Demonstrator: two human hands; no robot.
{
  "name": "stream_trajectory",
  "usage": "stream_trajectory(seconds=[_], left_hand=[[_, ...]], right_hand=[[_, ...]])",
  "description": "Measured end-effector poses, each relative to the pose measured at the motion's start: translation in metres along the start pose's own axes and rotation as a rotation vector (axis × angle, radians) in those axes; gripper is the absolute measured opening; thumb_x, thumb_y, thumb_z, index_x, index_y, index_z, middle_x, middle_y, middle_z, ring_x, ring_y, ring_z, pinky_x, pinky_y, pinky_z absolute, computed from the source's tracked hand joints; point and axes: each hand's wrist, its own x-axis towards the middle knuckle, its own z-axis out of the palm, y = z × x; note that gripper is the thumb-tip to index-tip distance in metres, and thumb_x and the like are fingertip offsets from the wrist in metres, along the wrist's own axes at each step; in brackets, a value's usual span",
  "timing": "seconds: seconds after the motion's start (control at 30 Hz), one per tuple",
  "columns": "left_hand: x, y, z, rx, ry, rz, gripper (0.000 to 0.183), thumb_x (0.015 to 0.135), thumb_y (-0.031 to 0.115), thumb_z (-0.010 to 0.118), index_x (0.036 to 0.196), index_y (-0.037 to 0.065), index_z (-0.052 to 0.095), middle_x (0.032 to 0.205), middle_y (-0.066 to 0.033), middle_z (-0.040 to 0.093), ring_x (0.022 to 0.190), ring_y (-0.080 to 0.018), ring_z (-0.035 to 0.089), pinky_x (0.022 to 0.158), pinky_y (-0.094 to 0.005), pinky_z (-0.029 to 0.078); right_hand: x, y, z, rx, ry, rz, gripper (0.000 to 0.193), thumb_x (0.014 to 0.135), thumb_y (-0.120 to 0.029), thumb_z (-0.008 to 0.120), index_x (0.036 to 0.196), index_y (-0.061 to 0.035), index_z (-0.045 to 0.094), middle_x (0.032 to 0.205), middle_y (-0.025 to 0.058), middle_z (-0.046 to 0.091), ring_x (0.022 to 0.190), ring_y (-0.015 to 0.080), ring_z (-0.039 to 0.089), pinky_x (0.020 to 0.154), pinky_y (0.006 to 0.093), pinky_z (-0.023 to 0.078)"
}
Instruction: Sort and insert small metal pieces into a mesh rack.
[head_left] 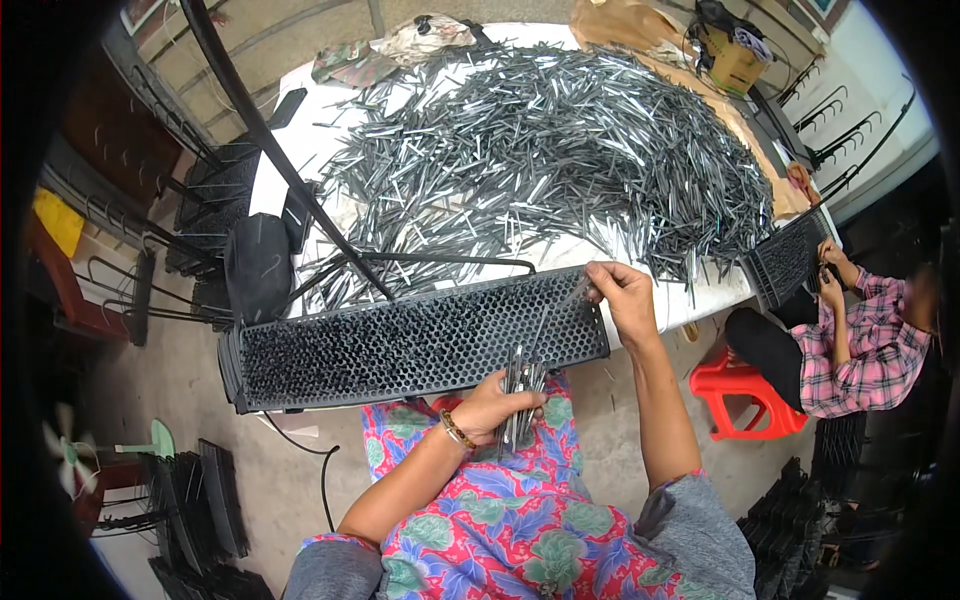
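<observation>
A bundle of thin dark strips (pixel 522 400) is gripped in my left hand (pixel 487 408), just in front of the near edge of a long black perforated tray (pixel 400 340). Over the tray's right end, my right hand (pixel 622 292) pinches something slim between thumb and fingertips; it looks like one thin strip (pixel 547 325) slanting down toward the holes. Many holes in the left and middle of the tray look dark and filled, while those on the right look lighter. Whether the strip's lower end touches a hole is not clear.
A large heap of dark strips (pixel 560 150) covers the white table (pixel 268 185). A black bent rod (pixel 290 170) rises from the tray. At the right, a person in a plaid shirt (pixel 865 345) works at another tray (pixel 785 260) beside a red stool (pixel 745 395). Black racks (pixel 200 500) stand lower left.
</observation>
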Motion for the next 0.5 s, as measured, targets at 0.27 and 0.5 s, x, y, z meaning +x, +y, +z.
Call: stream_trajectory(seconds=[0.27, 0.5], left_hand=[[-0.002, -0.002, -0.001, -0.003, 0.001, 0.011, 0.022, 0.081, 0.006, 0.067, 0.099, 0.004, 0.055, 0.081, -0.0042, 0.061, 0.07, -0.012, 0.06, 0.062, -0.0268, 0.052], [-0.002, -0.007, -0.003, -0.037, 0.01, 0.021, 0.026, 0.083, 0.004, 0.066, 0.107, 0.001, 0.057, 0.081, -0.0046, 0.061, 0.068, -0.0128, 0.061, 0.06, -0.026, 0.052]], right_hand=[[0.026, 0.02, 0.001, -0.259, -0.005, -0.356, 0.018, 0.085, -0.014, 0.067, 0.09, 0.0032, 0.069, 0.078, 0.0063, 0.066, 0.066, 0.0112, 0.057, 0.062, 0.0237, 0.045], [0.023, 0.011, 0.001, -0.549, -0.096, -0.619, 0.012, 0.084, -0.007, 0.064, 0.089, 0.0023, 0.068, 0.084, 0.0118, 0.067, 0.076, 0.0214, 0.064, 0.068, 0.0295, 0.049]])
